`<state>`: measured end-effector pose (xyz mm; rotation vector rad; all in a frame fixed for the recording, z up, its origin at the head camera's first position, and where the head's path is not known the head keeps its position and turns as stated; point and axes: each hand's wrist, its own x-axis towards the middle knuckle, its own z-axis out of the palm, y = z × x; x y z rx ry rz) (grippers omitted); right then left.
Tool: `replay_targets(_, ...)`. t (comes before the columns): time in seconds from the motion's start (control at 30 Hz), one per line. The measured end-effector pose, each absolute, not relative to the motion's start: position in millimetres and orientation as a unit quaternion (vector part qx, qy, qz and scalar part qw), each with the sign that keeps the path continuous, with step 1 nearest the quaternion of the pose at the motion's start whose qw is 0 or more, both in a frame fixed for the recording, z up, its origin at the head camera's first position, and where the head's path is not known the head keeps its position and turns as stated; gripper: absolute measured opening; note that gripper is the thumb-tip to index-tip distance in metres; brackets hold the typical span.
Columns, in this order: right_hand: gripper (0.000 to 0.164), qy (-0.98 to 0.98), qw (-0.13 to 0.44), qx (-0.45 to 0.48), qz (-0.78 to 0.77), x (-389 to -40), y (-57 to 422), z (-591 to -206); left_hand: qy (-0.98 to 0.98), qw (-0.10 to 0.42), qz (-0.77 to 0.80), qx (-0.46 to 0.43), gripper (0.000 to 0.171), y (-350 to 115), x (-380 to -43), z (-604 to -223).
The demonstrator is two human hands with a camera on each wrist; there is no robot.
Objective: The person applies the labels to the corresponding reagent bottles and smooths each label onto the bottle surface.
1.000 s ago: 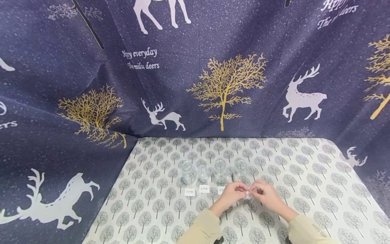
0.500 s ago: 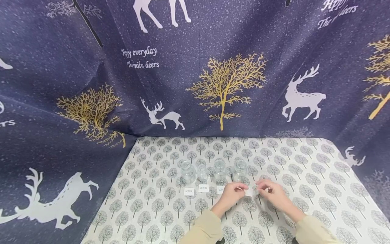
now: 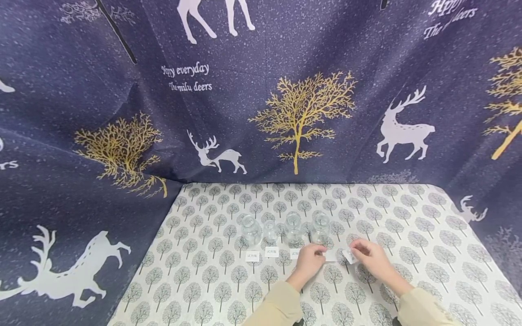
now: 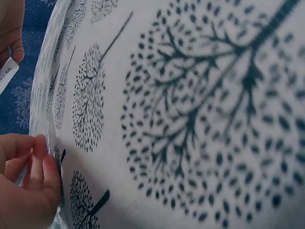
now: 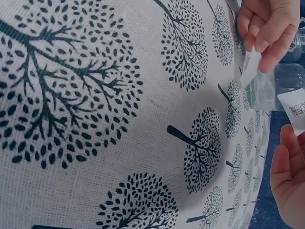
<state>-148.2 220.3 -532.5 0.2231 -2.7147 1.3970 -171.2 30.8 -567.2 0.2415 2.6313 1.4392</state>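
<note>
My left hand (image 3: 307, 261) pinches a blank white slip of paper (image 3: 331, 256) just above the table. To its right, my right hand (image 3: 373, 259) holds a small white label (image 3: 350, 256) between thumb and fingers. Dark print shows on this label (image 5: 294, 112) in the right wrist view, where the slip (image 5: 250, 67) hangs from the left fingers. Slip and label are apart. Several clear glass bottles stand in a row beyond the hands; the rightmost bottle (image 3: 321, 230) is nearest to them. In the left wrist view the left fingertips (image 4: 40, 143) are pressed together.
Three printed white labels lie before the other bottles: a left label (image 3: 252, 256), a middle label (image 3: 271, 251), and a third label (image 3: 295, 253) partly behind the left hand. The tree-patterned tablecloth (image 3: 204, 290) ends at a dark deer-print curtain (image 3: 228, 113).
The hands were together at first. My right hand has since drawn away to the right with the printed label, while the blank slip stays in my left hand.
</note>
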Motion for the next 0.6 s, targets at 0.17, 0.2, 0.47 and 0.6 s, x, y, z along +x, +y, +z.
replay_targets(0.17,0.005,-0.885,0.044,0.074,0.457,-148.5,218.9,-534.8,0.907,0.043,0.409,0.088,0.025,27.8,-170.7,-565.7)
replay_targets(0.2,0.006,-0.887,0.043,0.075,0.454,-148.6,218.5,-535.1,0.912,0.039,0.397,0.092,0.025,27.2,-170.5,-565.4)
replay_targets(0.47,0.011,-0.898,0.043,0.085,0.429,-149.0,214.4,-539.3,0.939,0.026,0.328,0.104,0.026,23.0,-167.8,-564.4)
replay_targets(0.6,0.013,-0.902,0.038,0.088,0.421,-149.4,211.7,-539.1,0.946,0.012,0.304,0.112,0.026,20.9,-166.7,-561.0)
